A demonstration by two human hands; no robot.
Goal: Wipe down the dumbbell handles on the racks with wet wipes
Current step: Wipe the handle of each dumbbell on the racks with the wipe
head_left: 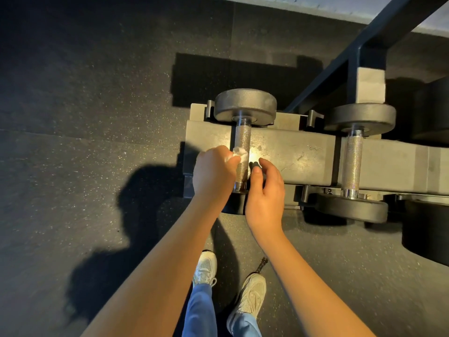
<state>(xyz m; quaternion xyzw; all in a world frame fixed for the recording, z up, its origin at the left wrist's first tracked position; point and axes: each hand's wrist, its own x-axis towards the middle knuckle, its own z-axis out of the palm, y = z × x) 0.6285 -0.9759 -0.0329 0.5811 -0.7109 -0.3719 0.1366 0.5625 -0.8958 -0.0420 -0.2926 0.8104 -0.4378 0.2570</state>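
Note:
Two dumbbells lie across the low black rack [291,154]. The left dumbbell has a knurled steel handle [242,139] and a round black head [245,104] at the far end; its near head is mostly hidden under my hands. My left hand [213,171] pinches a crumpled white wet wipe [239,153] against the left side of that handle. My right hand [266,190] hovers just right of the handle, fingers loosely curled, holding nothing. The second dumbbell's handle [352,161] lies bare to the right.
Speckled black rubber floor [97,117] surrounds the rack's left end. A dark steel rack upright and brace [359,49] rise at the upper right. A larger black weight [427,229] sits at the right edge. My feet in pale trainers [250,295] stand just before the rack.

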